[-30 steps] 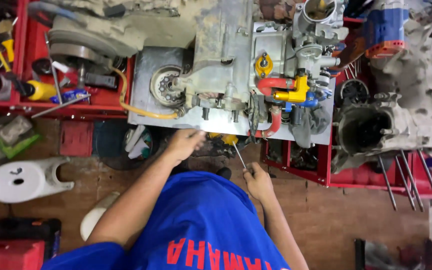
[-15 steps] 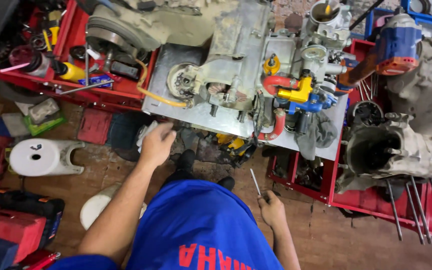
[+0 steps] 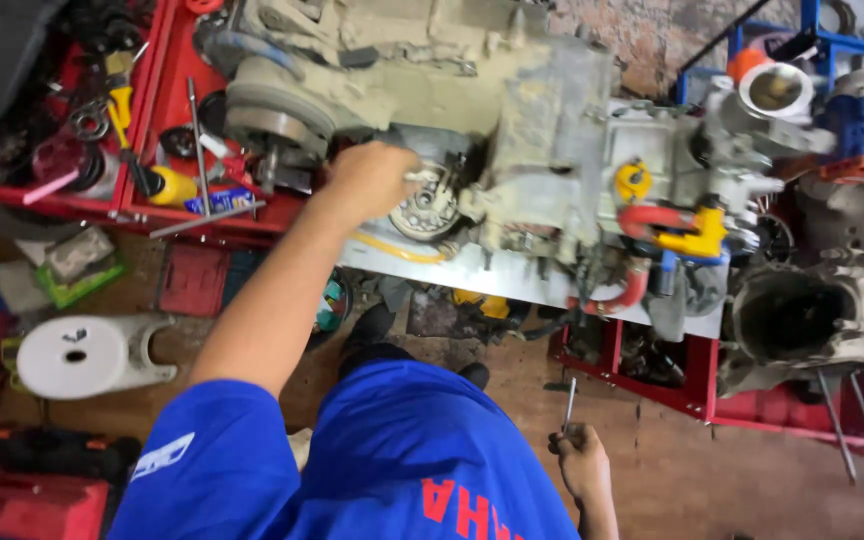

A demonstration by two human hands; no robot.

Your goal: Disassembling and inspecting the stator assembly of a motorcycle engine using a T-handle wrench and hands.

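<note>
A large, dirt-caked engine (image 3: pixel 452 110) fills the upper middle of the view, resting on a metal bench (image 3: pixel 512 280) whose bare front edge shows below it. To the right of the engine sits a second grimy casing (image 3: pixel 802 320) with a wide round opening, standing over a red tray (image 3: pixel 682 385) and well apart from the hands. On the left a red shelf (image 3: pixel 152 190) carries loose tools, a yellow-handled screwdriver (image 3: pixel 167 185) and a long T-handled wrench (image 3: pixel 197 150) lying across it. On the floor at lower left lies a white plastic cover (image 3: pixel 87 352), near a green-edged packet (image 3: pixel 77 262). Red hoses (image 3: pixel 642 215) and a yellow clip (image 3: pixel 697 240) crowd the right flank of the engine, beside a pale round intake (image 3: pixel 777 90). A yellow cable (image 3: pixel 397 250) curves along the bench under the round toothed rotor (image 3: pixel 422 210) set in the side of the engine. The left hand (image 3: pixel 372 180) is stretched up from the blue sleeve and lies against the engine just beside that rotor, its fingers curled and touching the casing; whether they clasp any small part cannot be told. The right hand (image 3: pixel 580 458) hangs low by the person's side over the floor, well apart from the bench, closed in a fist around a slim metal tool (image 3: pixel 569 405) whose shaft points upward.
</note>
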